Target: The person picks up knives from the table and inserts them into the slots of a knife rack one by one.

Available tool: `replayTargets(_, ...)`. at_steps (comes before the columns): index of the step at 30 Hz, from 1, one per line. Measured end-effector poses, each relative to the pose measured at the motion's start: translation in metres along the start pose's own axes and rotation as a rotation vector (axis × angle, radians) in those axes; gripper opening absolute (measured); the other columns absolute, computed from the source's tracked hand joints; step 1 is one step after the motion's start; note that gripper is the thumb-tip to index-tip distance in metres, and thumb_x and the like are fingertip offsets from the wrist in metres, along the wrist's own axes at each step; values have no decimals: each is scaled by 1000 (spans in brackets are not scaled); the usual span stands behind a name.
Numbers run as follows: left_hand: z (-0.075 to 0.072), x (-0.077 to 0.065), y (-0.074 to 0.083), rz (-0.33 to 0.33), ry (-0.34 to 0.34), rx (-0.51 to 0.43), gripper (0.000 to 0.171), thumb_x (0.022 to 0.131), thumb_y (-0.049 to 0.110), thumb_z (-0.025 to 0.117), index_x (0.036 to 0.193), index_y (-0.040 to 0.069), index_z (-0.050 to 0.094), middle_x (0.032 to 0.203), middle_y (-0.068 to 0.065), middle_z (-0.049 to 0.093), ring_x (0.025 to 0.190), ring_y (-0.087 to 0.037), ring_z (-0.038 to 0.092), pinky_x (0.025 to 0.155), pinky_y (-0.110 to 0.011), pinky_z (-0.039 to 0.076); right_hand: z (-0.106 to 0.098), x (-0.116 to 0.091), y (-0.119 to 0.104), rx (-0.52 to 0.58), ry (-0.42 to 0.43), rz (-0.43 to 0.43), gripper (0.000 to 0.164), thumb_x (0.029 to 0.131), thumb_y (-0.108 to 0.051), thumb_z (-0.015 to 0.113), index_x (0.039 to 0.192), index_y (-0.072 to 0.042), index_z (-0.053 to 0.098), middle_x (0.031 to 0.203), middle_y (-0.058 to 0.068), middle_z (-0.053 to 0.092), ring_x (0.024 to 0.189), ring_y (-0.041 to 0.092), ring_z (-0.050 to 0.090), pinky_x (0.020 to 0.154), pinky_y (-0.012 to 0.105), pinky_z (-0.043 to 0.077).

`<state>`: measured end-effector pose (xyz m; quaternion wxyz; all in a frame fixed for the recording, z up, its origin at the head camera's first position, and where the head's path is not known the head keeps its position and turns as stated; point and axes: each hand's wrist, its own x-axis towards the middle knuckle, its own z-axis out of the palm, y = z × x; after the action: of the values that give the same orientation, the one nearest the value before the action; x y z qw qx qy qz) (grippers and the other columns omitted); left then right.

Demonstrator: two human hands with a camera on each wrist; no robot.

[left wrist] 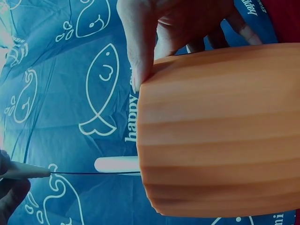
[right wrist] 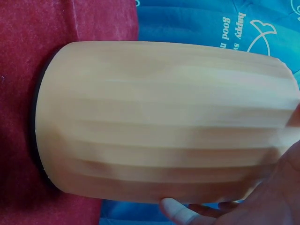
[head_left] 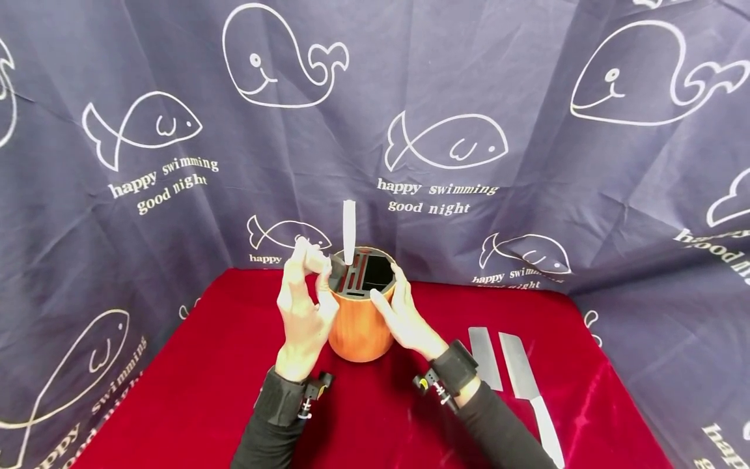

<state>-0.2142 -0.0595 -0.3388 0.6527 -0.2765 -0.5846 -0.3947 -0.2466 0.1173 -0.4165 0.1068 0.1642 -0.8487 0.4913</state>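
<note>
Holder (head_left: 360, 332), orange and ribbed, is stood upright on the red-covered counter (head_left: 193, 384), so that its slotted top is presented to both hands. Its right rim is clasped by the right hand (head_left: 408, 320), thumb and fingers set apart around the wall, presumably so that it is steadied. Over the holder's left side, a knife (left wrist: 35, 170) is pinched by its handle in the left hand (head_left: 305, 312), that grip being clamped on it; the thin blade is pointed down, apparently to suit a slot, though its depth cannot be told. Beside it, a white handle (head_left: 349, 232) is held upright by the holder. To the holder's right, a cleaver (head_left: 518, 365) and another broad blade (head_left: 485, 358) are laid flat, seemingly for easy reach; the latter's handle is not seen.
</note>
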Motion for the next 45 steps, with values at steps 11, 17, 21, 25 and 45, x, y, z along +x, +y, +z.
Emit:
replayTargets(11, 2, -4, -2, -21, -21, 27, 54, 83, -18, 66, 134, -11, 49, 87, -20, 60, 87, -29, 62, 113, -39, 48, -2, 0, -1, 2, -7, -13, 78, 103, -39, 52, 160, -9, 8, 162, 26, 15, 154, 38, 19, 125, 58, 24)
replayTargets(17, 3, -7, -4, -17, -43, 55, 58, 80, -20, 68, 135, -11, 48, 90, -19, 60, 88, -29, 62, 109, -27, 50, 0, 0, 0, 10, 16, -47, 80, 103, -43, 52, 160, -8, 10, 162, 26, 17, 152, 40, 21, 123, 60, 25)
replayTargets(21, 4, -9, -6, -12, -59, 65, 60, 80, -19, 69, 136, -11, 48, 92, -19, 60, 88, -29, 62, 107, -22, 50, 1, 0, -1, 27, 37, -62, 79, 102, -42, 53, 160, -8, 13, 163, 24, 18, 152, 40, 21, 123, 60, 25)
replayTargets(25, 4, -11, -7, -19, -65, 76, 60, 81, -18, 69, 137, -10, 49, 91, -19, 60, 87, -29, 61, 105, -18, 49, 2, -2, 0, 5, 21, -31, 80, 103, -46, 52, 160, -8, 10, 163, 24, 16, 152, 40, 21, 124, 60, 24)
replayTargets(45, 9, -26, -24, -32, -123, 103, 52, 90, -10, 64, 138, -10, 47, 92, -19, 61, 90, -30, 60, 89, -26, 54, 0, 0, 5, -22, -8, -26, 78, 103, -41, 51, 160, -10, 7, 161, 25, 17, 152, 37, 21, 125, 56, 25)
